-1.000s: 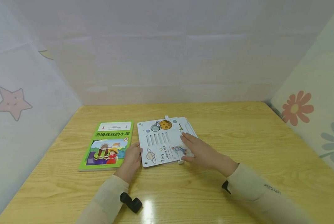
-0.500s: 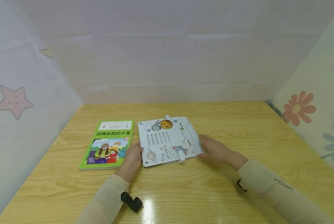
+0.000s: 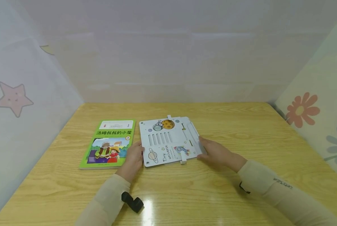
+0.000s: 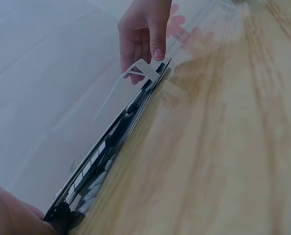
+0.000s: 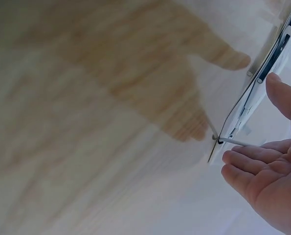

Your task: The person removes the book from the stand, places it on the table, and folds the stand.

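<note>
A folded white book stand [image 3: 173, 140], printed with an astronaut, planets, a rocket and "Tiny universe", lies flat on the table. Slots are cut through its panel, and white page clips [image 3: 183, 158] stick out at its near and far edges. My left hand [image 3: 132, 159] touches the left edge; in the left wrist view only part of that hand [image 4: 12, 213] shows beside the stand's layered side. At the right edge rests my right hand [image 3: 214, 153]. In the right wrist view its fingers [image 5: 253, 164] are extended, thumb raised apart, beside the stand's edge.
A green picture book [image 3: 109, 144] with Chinese lettering lies just left of the stand, close to my left hand. The glossy wooden table [image 3: 241, 131] reaches back to a pale cloth wall [image 3: 168, 69], with cloth sides left and right.
My right hand has moved from on top of the stand to its right edge, uncovering the rocket print and slots. My left hand has stayed at the left edge.
</note>
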